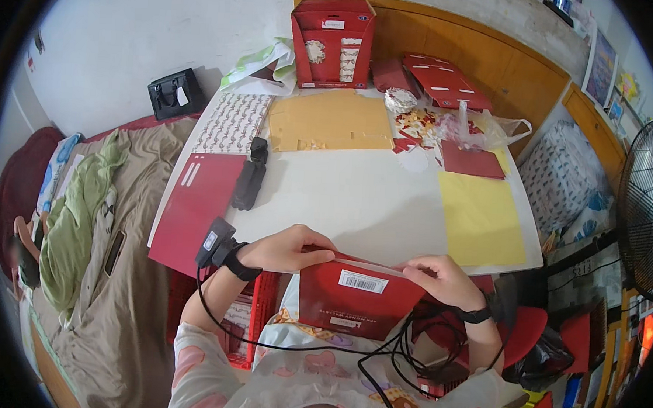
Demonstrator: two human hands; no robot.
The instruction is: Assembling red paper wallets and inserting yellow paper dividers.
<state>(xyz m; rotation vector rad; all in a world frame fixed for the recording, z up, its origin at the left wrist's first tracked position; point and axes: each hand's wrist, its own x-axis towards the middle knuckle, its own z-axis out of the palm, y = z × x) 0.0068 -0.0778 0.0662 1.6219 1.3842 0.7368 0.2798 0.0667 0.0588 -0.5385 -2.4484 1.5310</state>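
Note:
A red cardboard box [358, 307] with a white barcode label is held upright at the table's near edge, in front of my body. My left hand [291, 248] grips its upper left corner, thumb along the top edge. At the upper right corner, my right hand [444, 279] pinches the same edge between thumb and fingers. Part of the box's lower side is hidden by black cables. To the left, a flat red card sheet [197, 208] with oval slots lies on the white table [342, 190]. A yellow sheet [484, 216] lies to the right.
At the back stand a filled red display box [331, 49] and stacked red cartons [447, 81]. Red and gold scraps [417, 124], brown cardboard [331, 121] and a black device [250, 178] are on the table. A bed [118, 230] adjoins left; a fan [645, 206] stands right.

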